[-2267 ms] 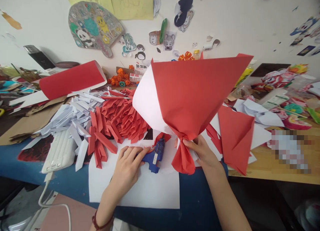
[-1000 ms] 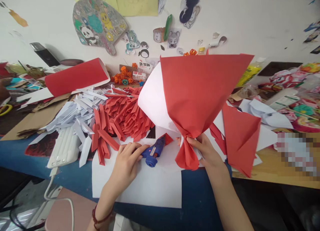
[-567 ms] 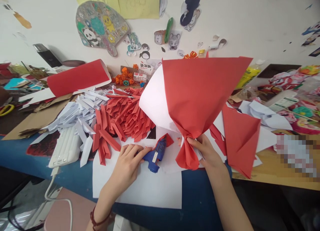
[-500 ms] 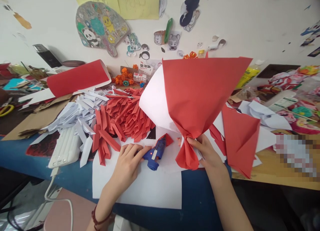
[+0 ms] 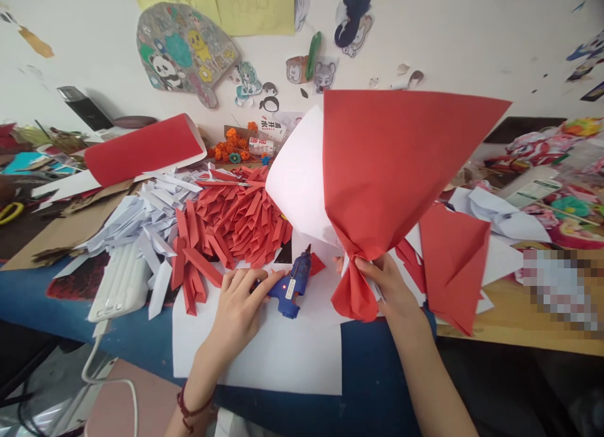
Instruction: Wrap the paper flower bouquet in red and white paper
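My right hand (image 5: 389,279) is closed round the gathered neck of a red and white paper bouquet wrap (image 5: 387,172), holding it upright and flared above the table. The neck's folded red tail hangs below my fingers. At the left, my left hand (image 5: 245,295) grips the handle of a blue glue gun (image 5: 291,287), its nozzle pointing up and away and a small red light lit on its side. A white paper sheet (image 5: 283,361) lies under the gun and my left wrist. Just past the nozzle sits a small red paper scrap (image 5: 321,264).
Folded red paper strips (image 5: 240,216) and white strips (image 5: 155,204) are heaped at the left, beside a white power bank (image 5: 120,286) with a cable. A red paper roll (image 5: 144,148) lies behind. Folded red paper (image 5: 453,267) rests at the right.
The paper wrap has tipped, its wide top shifting to the right and upward. The glue gun's nozzle has swung a little more upright. Both hands stay in nearly the same places.
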Available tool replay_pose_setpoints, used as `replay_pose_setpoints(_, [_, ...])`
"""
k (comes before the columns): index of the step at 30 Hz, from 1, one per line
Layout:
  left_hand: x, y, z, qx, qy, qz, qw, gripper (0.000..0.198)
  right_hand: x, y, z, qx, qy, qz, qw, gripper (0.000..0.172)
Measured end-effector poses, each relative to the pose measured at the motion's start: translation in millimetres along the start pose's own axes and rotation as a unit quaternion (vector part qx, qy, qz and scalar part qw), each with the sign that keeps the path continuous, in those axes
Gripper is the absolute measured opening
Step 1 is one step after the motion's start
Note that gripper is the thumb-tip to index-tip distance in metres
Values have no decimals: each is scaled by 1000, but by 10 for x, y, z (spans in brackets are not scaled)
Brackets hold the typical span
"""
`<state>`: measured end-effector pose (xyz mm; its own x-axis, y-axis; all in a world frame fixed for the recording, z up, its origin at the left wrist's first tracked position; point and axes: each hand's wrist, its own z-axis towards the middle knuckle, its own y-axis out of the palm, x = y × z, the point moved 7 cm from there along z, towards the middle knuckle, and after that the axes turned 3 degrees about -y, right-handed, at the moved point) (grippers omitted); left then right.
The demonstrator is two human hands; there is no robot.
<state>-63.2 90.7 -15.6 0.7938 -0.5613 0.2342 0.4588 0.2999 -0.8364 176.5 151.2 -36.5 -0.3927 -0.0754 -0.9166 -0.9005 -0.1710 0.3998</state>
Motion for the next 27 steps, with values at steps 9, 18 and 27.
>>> replay_pose_setpoints(9, [68,2,-21,-37,26,-30,999,44,-25,41,6,-19,-6,0,1000,22])
replay_pose_setpoints(18, [65,-55,-38,29,5,14,999,44,-54,49,-8,-25,-15,0,1000,22])
replay_pose_setpoints(27, [51,-109,-41,7,13,-31,999,45,-65,-4,-4,28,-5,-12,1000,30])
